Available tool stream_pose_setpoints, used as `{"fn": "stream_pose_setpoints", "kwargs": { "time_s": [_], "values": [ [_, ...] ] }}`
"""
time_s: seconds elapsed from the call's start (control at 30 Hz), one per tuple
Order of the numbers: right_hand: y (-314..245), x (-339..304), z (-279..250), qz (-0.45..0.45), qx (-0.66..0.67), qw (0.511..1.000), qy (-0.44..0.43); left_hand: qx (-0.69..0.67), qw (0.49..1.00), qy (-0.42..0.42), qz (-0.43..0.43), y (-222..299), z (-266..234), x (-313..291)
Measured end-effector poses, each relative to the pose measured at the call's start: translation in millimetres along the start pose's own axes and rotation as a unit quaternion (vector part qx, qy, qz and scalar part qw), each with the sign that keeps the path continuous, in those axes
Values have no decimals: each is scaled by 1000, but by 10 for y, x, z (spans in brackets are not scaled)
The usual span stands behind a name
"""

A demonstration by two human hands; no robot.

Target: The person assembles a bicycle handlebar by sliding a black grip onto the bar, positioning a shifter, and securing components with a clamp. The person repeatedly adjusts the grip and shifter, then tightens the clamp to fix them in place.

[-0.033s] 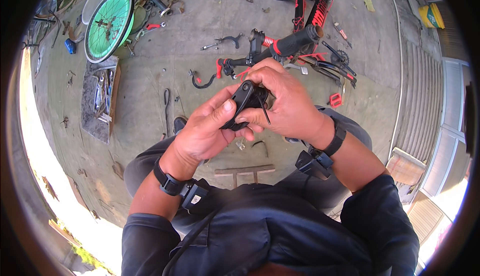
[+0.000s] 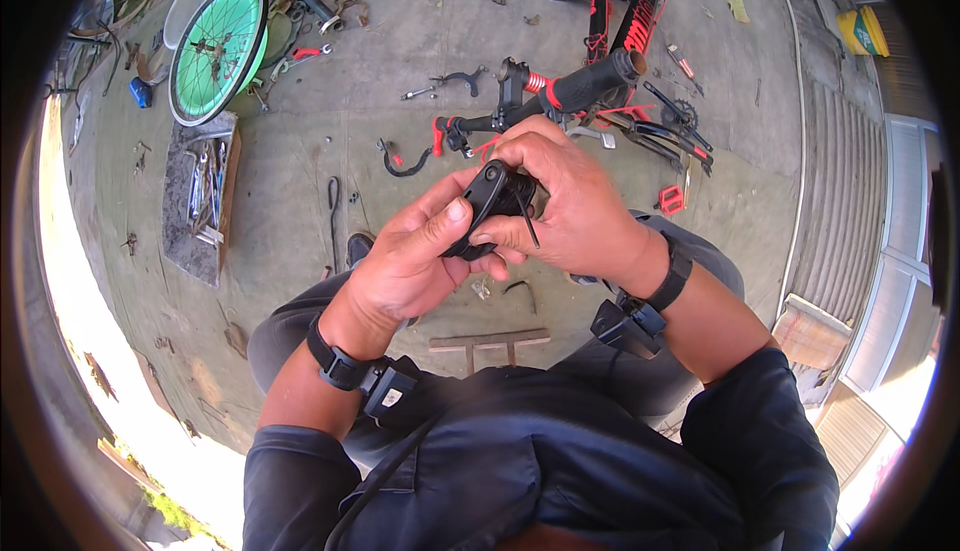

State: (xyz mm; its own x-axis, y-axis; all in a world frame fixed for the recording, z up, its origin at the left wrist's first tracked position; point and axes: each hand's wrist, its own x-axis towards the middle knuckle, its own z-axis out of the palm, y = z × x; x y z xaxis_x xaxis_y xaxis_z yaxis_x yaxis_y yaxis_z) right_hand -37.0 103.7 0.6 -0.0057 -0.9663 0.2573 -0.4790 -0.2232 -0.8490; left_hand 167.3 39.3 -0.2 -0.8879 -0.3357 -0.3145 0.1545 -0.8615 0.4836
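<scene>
From my remote end I see a dk navy shirt (image 2: pixel 480 461), short slvs (image 2: pixel 295 481), creased in front. L wrist: blk strap (image 2: pixel 318 343) w/ buckle (image 2: pixel 343 372), boxy blk module (image 2: pixel 378 388), sm. white label (image 2: pixel 392 398). R wrist: similar strap (image 2: pixel 674 276) + module (image 2: pixel 628 331). Dk grey trousers (image 2: pixel 300 326), dk shoe (image 2: pixel 360 248).

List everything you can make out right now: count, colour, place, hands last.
Held part: one, black, centre
Bicycle frame: one, black and red, above right of centre
Wheel: one, green and white, upper left
Tray: one, grey, left floor
Tools: several, mostly silver, in the tray
Pedal: one, red, right of centre
Container: one, yellow, far upper right
Unclear object: one, blue, far left
Looped strip: one, dark, left of centre
Small parts: many, mixed, across floor
Wristbands: two, black, on wrists
Left hand: one, bare, on held part
Right hand: one, bare, on held part
</scene>
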Motion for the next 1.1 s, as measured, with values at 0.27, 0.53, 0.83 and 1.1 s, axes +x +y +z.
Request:
{"fn": "stream_pose_setpoints", "kwargs": {
  "time_s": [0.27,0.53,0.83,1.1],
  "values": [
    [-66,2,-150,32,16,999,4,-1,1000,0,28,29,-10,42],
    [-19,21,-141,-36,-5,998,56,32,998,20,54,14,-45,68],
    [-28,-11,-84,-47,-31,997,55,187,978,84,36,60,70,61],
    [11,5,-102,-14,-7,999,38,212,974,74,22,87,88,73]
  ]
}}
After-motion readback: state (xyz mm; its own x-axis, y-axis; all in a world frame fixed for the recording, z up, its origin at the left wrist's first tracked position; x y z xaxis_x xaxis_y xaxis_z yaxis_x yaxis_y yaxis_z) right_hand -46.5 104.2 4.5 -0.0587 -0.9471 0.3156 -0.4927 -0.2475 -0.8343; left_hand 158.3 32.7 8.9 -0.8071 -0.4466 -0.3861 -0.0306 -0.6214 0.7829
